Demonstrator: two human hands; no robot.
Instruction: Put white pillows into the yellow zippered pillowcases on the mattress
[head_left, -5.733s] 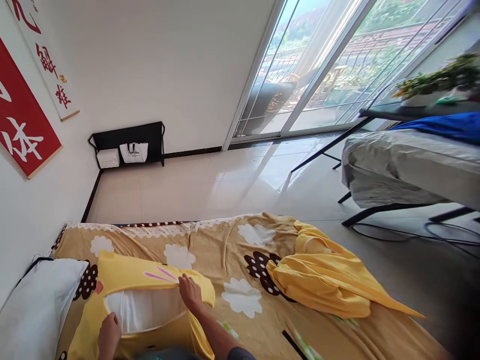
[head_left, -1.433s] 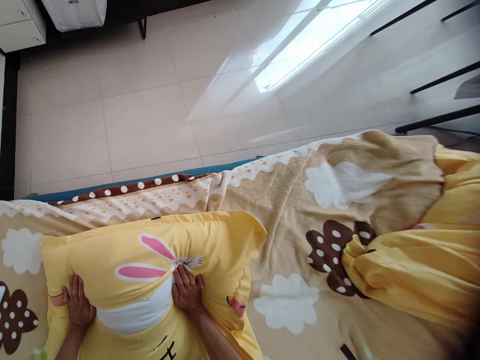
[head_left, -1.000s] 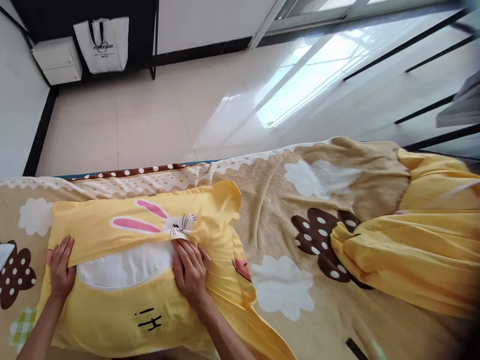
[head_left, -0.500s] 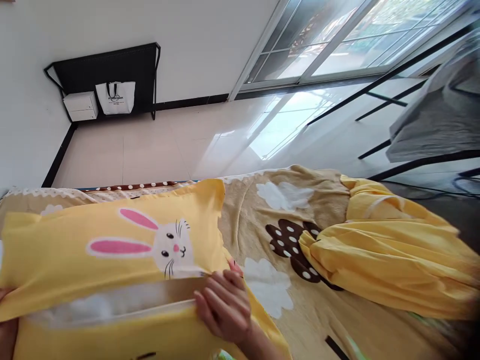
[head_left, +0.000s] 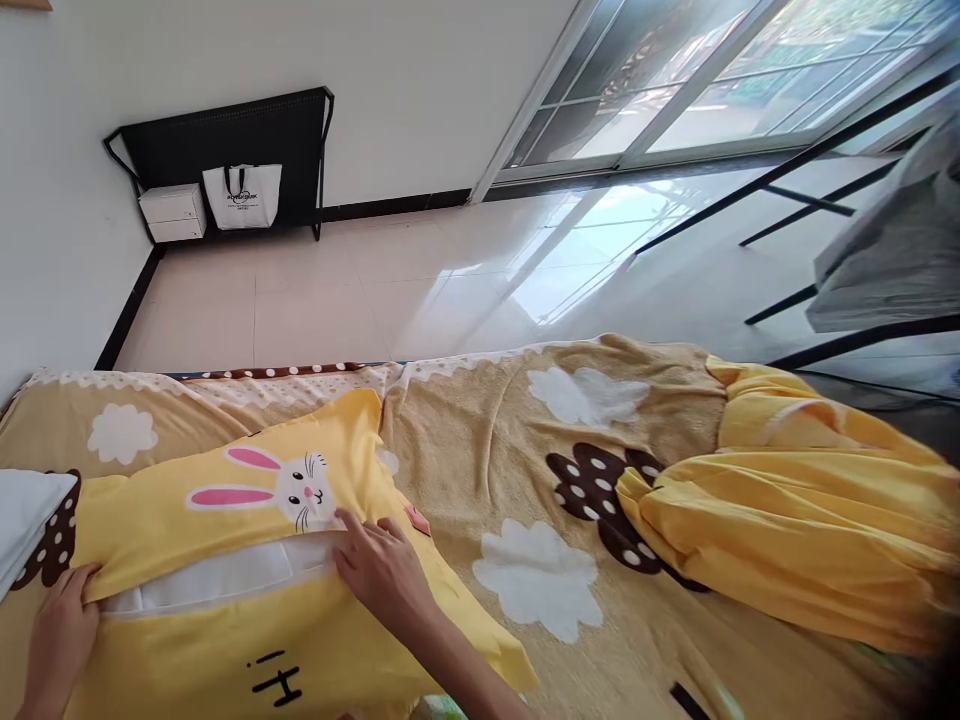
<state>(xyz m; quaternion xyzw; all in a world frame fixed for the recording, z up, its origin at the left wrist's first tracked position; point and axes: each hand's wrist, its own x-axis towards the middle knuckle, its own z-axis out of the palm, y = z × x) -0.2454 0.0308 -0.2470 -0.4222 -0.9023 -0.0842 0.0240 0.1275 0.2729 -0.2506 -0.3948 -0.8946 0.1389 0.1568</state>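
A yellow pillowcase with a rabbit face and the letters "Hi!" lies on the bed. Its long opening gapes across the middle, and a white pillow shows inside. My left hand is closed on the flap's edge at the left end of the opening. At the right end, just below the rabbit's face, my right hand has its fingers curled at the flap's edge, thumb underneath. Part of the right hand's grip is hidden by the hand itself.
A tan blanket with white clouds covers the bed. Bunched yellow fabric lies at right, and white cloth at far left. Beyond the bed stand a black rack with a white bag, and a black metal frame.
The pillowcase now lies lower and flatter, its rabbit side moved down and left. My right hand has shifted left along with it, and my left hand shows more fully.
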